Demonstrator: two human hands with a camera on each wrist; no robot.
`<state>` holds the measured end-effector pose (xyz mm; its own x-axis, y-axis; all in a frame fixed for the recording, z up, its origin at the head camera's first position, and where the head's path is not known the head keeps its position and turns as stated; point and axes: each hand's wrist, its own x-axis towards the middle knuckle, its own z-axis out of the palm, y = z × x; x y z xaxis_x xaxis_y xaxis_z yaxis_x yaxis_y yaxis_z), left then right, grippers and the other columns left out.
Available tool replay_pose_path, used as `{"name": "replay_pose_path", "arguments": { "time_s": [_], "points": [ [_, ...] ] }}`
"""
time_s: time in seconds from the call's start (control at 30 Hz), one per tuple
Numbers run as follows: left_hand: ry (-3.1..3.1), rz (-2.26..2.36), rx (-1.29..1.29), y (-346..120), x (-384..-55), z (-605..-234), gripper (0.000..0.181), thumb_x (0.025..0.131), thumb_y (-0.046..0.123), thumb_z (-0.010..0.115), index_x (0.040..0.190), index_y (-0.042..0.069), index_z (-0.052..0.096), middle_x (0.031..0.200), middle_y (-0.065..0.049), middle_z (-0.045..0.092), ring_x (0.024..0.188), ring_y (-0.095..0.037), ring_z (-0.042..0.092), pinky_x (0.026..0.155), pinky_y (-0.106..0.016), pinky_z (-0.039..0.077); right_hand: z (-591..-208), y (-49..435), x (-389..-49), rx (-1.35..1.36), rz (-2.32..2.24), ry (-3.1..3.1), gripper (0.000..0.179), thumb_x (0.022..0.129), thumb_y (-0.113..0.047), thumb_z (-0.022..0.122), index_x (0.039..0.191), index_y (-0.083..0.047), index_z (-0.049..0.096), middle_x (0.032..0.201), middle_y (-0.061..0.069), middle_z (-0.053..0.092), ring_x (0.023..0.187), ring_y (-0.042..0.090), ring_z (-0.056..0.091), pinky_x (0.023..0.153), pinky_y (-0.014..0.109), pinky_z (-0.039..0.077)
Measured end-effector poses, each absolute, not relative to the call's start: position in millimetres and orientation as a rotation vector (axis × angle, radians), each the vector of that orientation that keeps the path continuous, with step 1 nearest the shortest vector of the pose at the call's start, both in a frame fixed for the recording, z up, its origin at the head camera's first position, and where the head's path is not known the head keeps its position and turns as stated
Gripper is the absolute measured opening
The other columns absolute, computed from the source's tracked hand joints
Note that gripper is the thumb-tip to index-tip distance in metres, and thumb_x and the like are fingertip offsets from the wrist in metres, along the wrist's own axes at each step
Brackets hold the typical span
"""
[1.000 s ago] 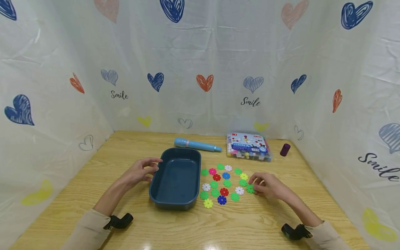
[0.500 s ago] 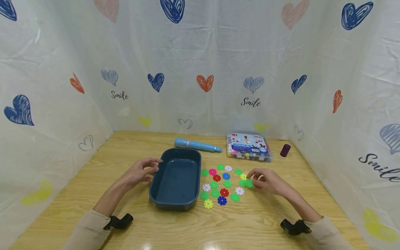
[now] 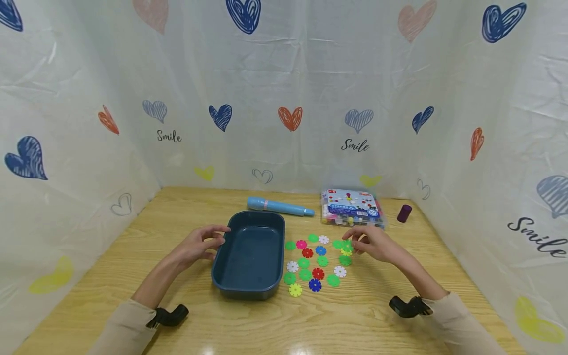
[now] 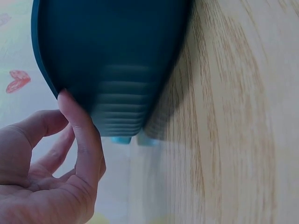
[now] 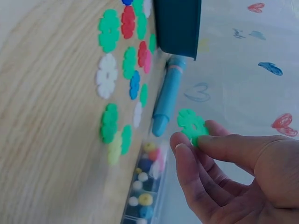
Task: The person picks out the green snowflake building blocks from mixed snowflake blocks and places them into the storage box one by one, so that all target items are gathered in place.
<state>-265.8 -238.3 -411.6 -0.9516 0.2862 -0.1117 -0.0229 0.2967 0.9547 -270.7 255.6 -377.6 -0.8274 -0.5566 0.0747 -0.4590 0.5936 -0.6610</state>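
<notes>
In the head view, my left hand holds the left rim of a dark blue tray. The left wrist view shows its fingertips at the tray's edge. My right hand pinches a green snowflake disc between thumb and fingers, lifted above the table in the right wrist view. Under it lie a yellow disc and a green disc. Several more flat snowflake discs, among them a red disc and a dark blue disc, lie spread right of the tray.
Behind the tray lies a light blue cylinder with a narrower end. A clear box of colourful balls stands at the back right, with a purple cylinder beside it. Heart-printed curtains surround the wooden table.
My right hand has moved away from me and slightly left, carrying the green disc from the right end of the group up over the yellow disc. The left hand has stayed at the tray.
</notes>
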Motion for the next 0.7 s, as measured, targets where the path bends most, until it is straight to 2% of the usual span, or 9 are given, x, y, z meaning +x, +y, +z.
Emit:
{"name": "replay_pose_path", "arguments": {
  "time_s": [0.2,0.37,0.6,0.7],
  "points": [
    [2.316,1.689,0.249,-237.7,-267.0,-411.7,0.047,0.099,0.024,0.060,0.142,0.007,0.049,0.135,-0.021,0.048,0.103,-0.023,0.058,0.068,-0.028,0.055,-368.6,247.2,-276.9,-0.857,-1.024,2.719,0.022,0.098,0.001,0.053,0.116,0.004,0.065,0.091,0.018,0.063,0.076,0.029,0.070,0.070,0.041,0.060],
    [2.302,1.705,0.244,-237.0,-267.9,-410.5,0.047,0.099,0.023,0.059,0.142,0.006,0.048,0.133,-0.020,0.048,0.098,-0.023,0.057,0.067,-0.027,0.054,-364.4,236.6,-283.6,-0.898,-1.017,2.709,0.023,0.098,0.001,0.052,0.117,0.004,0.065,0.091,0.018,0.064,0.078,0.033,0.070,0.070,0.038,0.060],
    [2.298,1.701,0.242,-237.8,-267.0,-410.7,0.047,0.099,0.023,0.059,0.142,0.007,0.048,0.134,-0.021,0.047,0.099,-0.023,0.056,0.067,-0.027,0.055,-356.7,218.9,-290.4,-0.920,-0.992,2.722,0.023,0.098,-0.001,0.053,0.116,0.000,0.067,0.093,0.015,0.067,0.072,0.015,0.069,0.067,0.026,0.059],
    [2.296,1.701,0.243,-237.7,-266.3,-410.6,0.047,0.099,0.023,0.059,0.142,0.007,0.047,0.135,-0.021,0.047,0.100,-0.023,0.057,0.067,-0.027,0.055,-352.6,211.3,-293.3,-0.917,-0.989,2.716,0.024,0.098,-0.002,0.053,0.118,-0.001,0.066,0.095,0.014,0.068,0.074,0.016,0.069,0.068,0.026,0.059]
  ]
}}
